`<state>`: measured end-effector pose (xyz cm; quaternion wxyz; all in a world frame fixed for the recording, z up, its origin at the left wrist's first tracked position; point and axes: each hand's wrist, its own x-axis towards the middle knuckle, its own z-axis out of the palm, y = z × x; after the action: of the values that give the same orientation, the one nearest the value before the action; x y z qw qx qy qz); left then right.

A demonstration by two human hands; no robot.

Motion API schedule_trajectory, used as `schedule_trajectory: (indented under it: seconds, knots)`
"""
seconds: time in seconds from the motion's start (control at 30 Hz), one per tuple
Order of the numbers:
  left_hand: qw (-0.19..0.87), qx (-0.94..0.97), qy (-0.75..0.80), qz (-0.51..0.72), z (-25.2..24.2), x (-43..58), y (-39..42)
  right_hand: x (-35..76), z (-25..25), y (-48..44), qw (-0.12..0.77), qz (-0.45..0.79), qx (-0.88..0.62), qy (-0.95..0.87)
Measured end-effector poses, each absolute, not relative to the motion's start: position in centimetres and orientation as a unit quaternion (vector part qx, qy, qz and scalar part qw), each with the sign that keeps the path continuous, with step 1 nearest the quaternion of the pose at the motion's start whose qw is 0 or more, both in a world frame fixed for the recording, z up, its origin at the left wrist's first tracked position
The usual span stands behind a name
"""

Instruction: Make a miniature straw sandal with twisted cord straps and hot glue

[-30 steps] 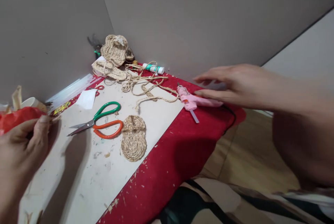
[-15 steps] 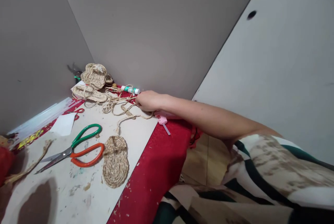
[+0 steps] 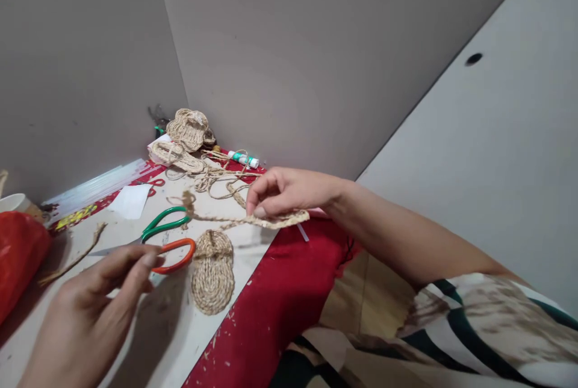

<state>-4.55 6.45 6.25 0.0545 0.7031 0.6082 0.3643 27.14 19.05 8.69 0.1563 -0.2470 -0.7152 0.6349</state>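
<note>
My right hand [image 3: 284, 192] pinches a braided straw cord [image 3: 235, 217] and holds it up above the table; the cord stretches left from my fingers to a knotted end. My left hand [image 3: 97, 297] hovers low at the left, fingers loosely spread and empty, its tips just in front of the scissors [image 3: 156, 240] with one green and one orange handle. A small woven straw sandal [image 3: 212, 270] lies flat on the pale board [image 3: 149, 340] right of the scissors.
Several woven straw pieces [image 3: 185, 135] and loose cord are piled in the far corner beside a glue stick [image 3: 242, 159]. A red bag [image 3: 18, 255] and a white cup [image 3: 11, 201] stand at the left. The red cloth [image 3: 280, 297] covers the table's right edge.
My right hand pulled back from the far corner with the braided cord lifted in its fingers. My left hand came into view near the scissors. The pink glue gun is now hidden.
</note>
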Motion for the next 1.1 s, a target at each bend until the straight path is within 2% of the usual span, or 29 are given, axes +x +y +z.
schedule_trajectory:
  seconds: [0.17, 0.33, 0.4, 0.5, 0.57, 0.67, 0.77, 0.9, 1.1]
  knots:
    - [0.25, 0.701, 0.548, 0.382, 7.8, 0.5, 6.5, 24.1, 7.9, 17.5, 0.083, 0.699, -0.195, -0.683]
    - [0.347, 0.684, 0.528, 0.363, 6.5, -0.1, 6.2, 22.3, 6.8, 17.4, 0.079, 0.717, -0.174, -0.67]
    - [0.299, 0.713, 0.523, 0.358, 6.3, -0.4, 6.0, 22.1, 6.5, 17.5, 0.077, 0.709, -0.183, -0.676]
    - [0.117, 0.773, 0.502, 0.371, 5.7, -0.9, 5.9, 22.3, 6.1, 17.4, 0.076, 0.661, -0.227, -0.711]
    - [0.008, 0.796, 0.484, 0.364, 5.2, -1.4, 5.7, 22.7, 6.0, 17.1, 0.097, 0.626, -0.266, -0.726]
    - [-0.072, 0.818, 0.466, 0.33, 4.4, -2.0, 5.4, 23.4, 6.2, 16.2, 0.164, 0.62, -0.286, -0.712]
    - [-0.094, 0.833, 0.456, 0.298, 4.1, -2.2, 5.3, 24.1, 6.7, 15.1, 0.234, 0.65, -0.266, -0.673]
    - [-0.065, 0.841, 0.451, 0.292, 4.1, -1.4, 5.1, 24.6, 7.4, 13.6, 0.231, 0.686, -0.229, -0.651]
    - [0.037, 0.834, 0.461, 0.301, 4.1, 0.0, 4.2, 23.5, 8.0, 12.2, 0.27, 0.557, -0.17, -0.767]
